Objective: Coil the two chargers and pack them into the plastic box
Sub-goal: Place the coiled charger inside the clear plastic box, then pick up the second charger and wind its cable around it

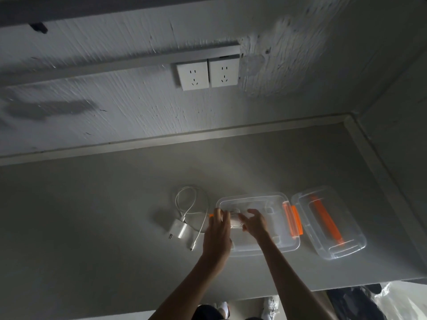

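A clear plastic box (pixel 286 244) with orange latches stands open on the grey table. Both my hands reach into its left end, where a coiled white charger (pixel 236 221) lies between them. My left hand (pixel 218 229) curls its fingers over the box's left rim onto the coil. My right hand (pixel 253 221) hovers over the coil with its fingers spread. Left of the box a second white charger (pixel 179 228) lies on the table, its cable (pixel 188 199) in a loose loop and its plug end free.
The box's clear lid (pixel 346 248) with an orange handle lies to the right of the box. Two wall sockets (pixel 208 75) sit on the wall behind the table. The table's near edge runs just below my forearms, with shoes and a dark bag on the floor.
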Demonstrator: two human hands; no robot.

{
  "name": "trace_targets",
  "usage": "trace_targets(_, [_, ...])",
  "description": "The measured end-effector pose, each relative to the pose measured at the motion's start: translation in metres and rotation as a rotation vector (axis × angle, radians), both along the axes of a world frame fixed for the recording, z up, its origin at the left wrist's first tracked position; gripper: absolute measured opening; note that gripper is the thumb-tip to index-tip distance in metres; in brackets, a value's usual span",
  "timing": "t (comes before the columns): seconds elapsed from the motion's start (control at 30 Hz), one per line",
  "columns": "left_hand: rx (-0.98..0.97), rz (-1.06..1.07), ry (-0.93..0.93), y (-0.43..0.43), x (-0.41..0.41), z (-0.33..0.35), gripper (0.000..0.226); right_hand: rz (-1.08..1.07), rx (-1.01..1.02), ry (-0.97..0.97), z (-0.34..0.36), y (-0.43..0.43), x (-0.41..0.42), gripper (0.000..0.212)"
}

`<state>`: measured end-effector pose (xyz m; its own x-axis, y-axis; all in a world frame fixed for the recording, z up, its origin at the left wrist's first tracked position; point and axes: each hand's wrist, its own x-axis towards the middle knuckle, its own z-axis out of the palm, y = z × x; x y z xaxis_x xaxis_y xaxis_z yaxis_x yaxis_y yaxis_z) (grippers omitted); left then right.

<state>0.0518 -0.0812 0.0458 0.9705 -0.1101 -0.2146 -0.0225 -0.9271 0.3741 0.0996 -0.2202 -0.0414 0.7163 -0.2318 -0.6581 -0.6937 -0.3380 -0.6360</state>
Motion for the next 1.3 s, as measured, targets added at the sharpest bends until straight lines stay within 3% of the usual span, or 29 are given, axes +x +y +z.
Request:
trace_targets(0.07, [0.004,-0.012,-0.017,0.000,-0.001,0.001,0.054,0.014,0.001,-0.013,0.017,0.002,-0.002,0.056])
trace_targets(0.4, [0.030,-0.017,-0.089,0.001,-0.004,0.010,0.044,0.005,-0.044,-0.060,0.038,0.002,-0.001,0.039])
trace_targets(0.57, [-0.040,-0.026,-0.217,0.009,-0.003,0.020,0.040,0.104,-0.111,-0.061,0.064,-0.001,-0.004,0.029])
trace_targets(0.73, [-0.066,0.184,-0.355,0.060,0.007,0.012,0.030,0.110,-0.323,-0.397,0.156,0.025,-0.004,0.019])
trace_targets(0.87, [0.022,0.331,-0.153,0.112,0.013,-0.017,0.028,0.212,-0.083,-0.579,0.200,0.086,0.012,0.016])
trace_targets(0.93, [0.089,0.327,-0.036,0.127,0.012,-0.036,0.041,0.388,-0.031,-0.465,0.178,0.125,0.023,0.025])
trace_targets(1.03, [0.132,0.304,0.158,0.138,0.013,-0.062,0.063,0.702,-0.211,-0.178,0.128,0.171,0.032,0.041])
trace_targets(1.13, [0.017,0.256,0.132,0.143,0.012,-0.078,0.079,0.720,-0.369,-0.043,0.088,0.182,0.030,0.060])
trace_targets(1.23, [-0.074,0.239,0.074,0.156,0.015,-0.095,0.069,0.746,-0.398,0.041,0.048,0.180,0.028,0.085])
trace_targets(1.3, [-0.157,0.313,0.148,0.168,0.013,-0.088,0.060,0.793,-0.431,0.013,0.020,0.177,0.029,0.087])
